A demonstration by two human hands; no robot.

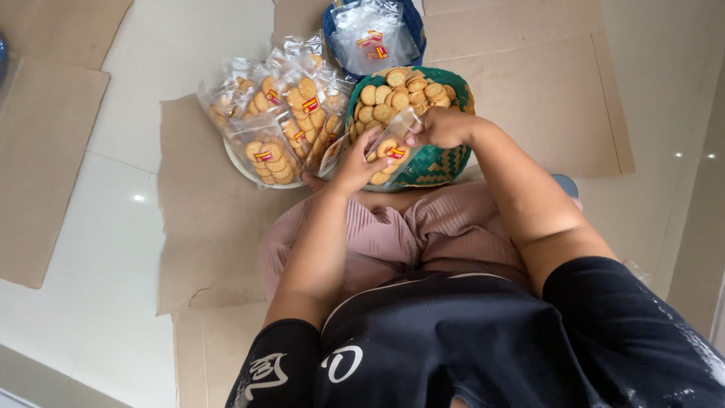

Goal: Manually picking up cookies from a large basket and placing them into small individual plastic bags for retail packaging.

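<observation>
Holding a clear plastic bag partly filled with round golden biscuits (389, 149) at frame centre, the left hand (351, 166) pinches its lower edge while the right hand (442, 127) grips its top, fingers curled closed. Just behind sits a green woven basket of loose biscuits (434, 162). A pile of filled biscuit bags (276, 121) crowds the upper left; bare brown cardboard sheets (204, 227) lie around.

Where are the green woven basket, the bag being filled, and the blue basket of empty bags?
green woven basket (434, 162): head view, front woven wall.
bag being filled (387, 147): head view, clear plastic front.
blue basket (411, 19): head view, right rim.
</observation>
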